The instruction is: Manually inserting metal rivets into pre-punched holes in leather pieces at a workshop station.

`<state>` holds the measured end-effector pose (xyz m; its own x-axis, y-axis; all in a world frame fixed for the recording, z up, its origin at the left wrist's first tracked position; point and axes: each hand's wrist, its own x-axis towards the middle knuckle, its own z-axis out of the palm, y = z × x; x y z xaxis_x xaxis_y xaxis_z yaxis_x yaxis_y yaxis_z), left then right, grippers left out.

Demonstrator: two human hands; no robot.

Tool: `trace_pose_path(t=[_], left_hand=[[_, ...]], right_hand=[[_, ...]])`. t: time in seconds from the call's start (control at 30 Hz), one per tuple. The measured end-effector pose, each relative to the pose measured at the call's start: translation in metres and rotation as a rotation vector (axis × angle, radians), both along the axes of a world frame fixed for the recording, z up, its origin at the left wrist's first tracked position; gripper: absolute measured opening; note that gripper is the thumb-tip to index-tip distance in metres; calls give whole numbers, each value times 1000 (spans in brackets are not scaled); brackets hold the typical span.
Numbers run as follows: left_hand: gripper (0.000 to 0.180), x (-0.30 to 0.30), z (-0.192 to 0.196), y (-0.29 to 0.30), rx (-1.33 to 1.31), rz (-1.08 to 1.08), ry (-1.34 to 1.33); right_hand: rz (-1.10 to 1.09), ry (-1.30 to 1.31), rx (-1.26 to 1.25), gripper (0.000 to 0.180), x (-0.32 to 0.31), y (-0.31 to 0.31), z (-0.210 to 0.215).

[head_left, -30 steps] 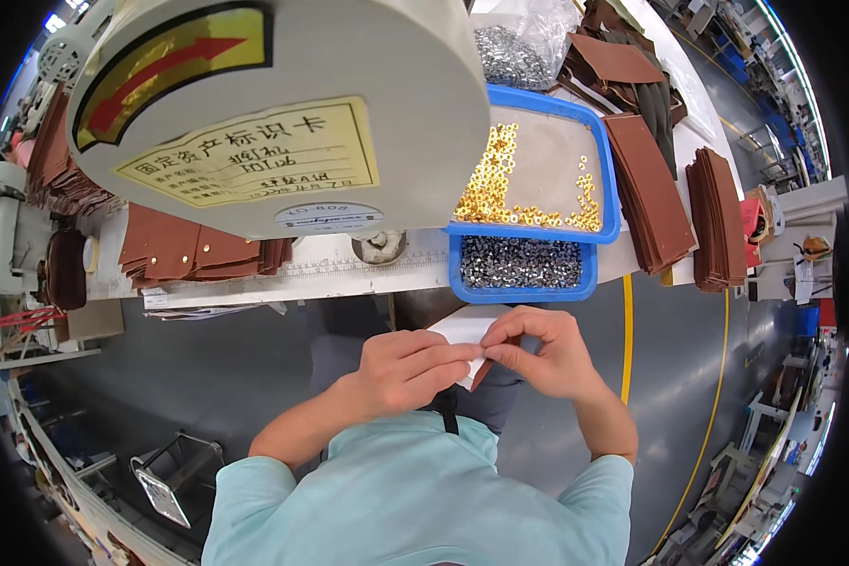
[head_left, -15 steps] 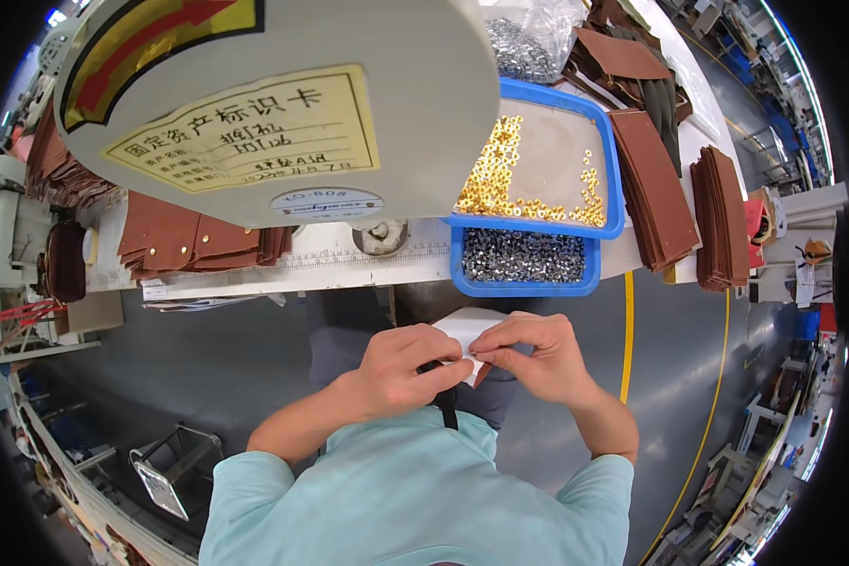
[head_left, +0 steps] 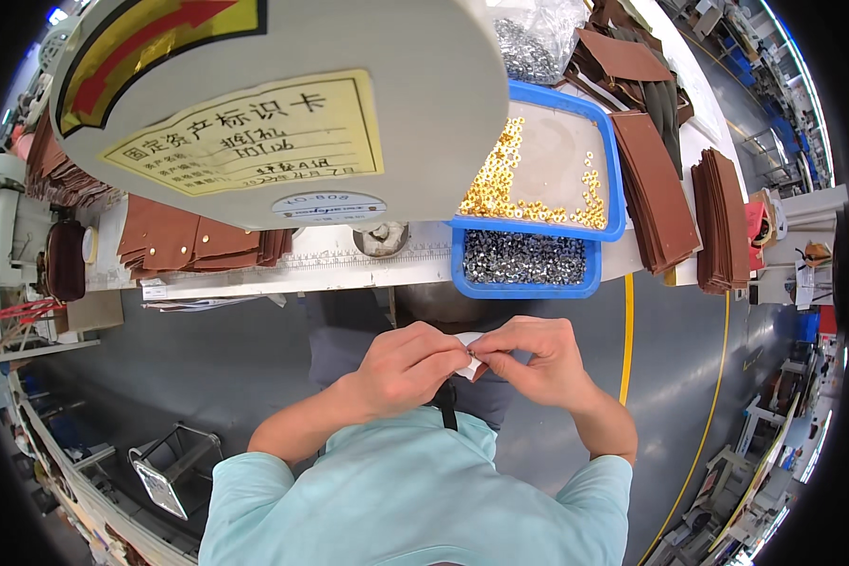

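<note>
Above my lap, both hands meet at a small piece [head_left: 469, 338] with a white face and a brown edge, probably leather. My left hand [head_left: 401, 366] is closed, its thumb and forefinger pinched at the piece. Opposite it, my right hand [head_left: 536, 357] pinches the same piece, fingertips almost touching the left ones. A tiny dark bit seems to sit between the fingertips, too small to name. The fingers cover most of the piece.
Ahead looms a grey machine head [head_left: 292, 113]. A blue tray [head_left: 616, 160] of gold rings overlaps a blue tray [head_left: 526, 291] of silver parts. Brown leather pieces lie stacked on the left [head_left: 184, 236] and right [head_left: 656, 193]; a bag [head_left: 528, 47] holds metal parts.
My left fingers have closed in toward my right fingertips. Less of the white face shows now between my hands. The machine head shifts slightly in the picture.
</note>
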<state>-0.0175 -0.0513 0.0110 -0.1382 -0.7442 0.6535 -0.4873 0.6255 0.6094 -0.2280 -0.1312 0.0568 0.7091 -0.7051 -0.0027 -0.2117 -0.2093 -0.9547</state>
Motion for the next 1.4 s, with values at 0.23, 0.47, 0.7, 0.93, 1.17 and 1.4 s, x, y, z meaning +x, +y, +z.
trace_pose_path(t=[0.23,0.47,0.7,0.93,1.17,1.4], left_hand=[[29,0,3,4,191,-10,134],[23,1,15,7,402,-36,172],[23,-5,29,8,650,-7,481],[40,3,23,4,689,-110,130],[35,5,21,7,738,-95,113],[31,17,26,9,750,-89,-8]], right_hand=[[42,-124,-224,25,3,0,-1],[14,-128,-254,26,2,3,-14],[-53,-194,-313,27,9,9,-23],[-69,-270,-398,28,12,21,-38],[-97,-329,-431,28,16,24,-52],[-58,-114,-175,29,16,36,-29]])
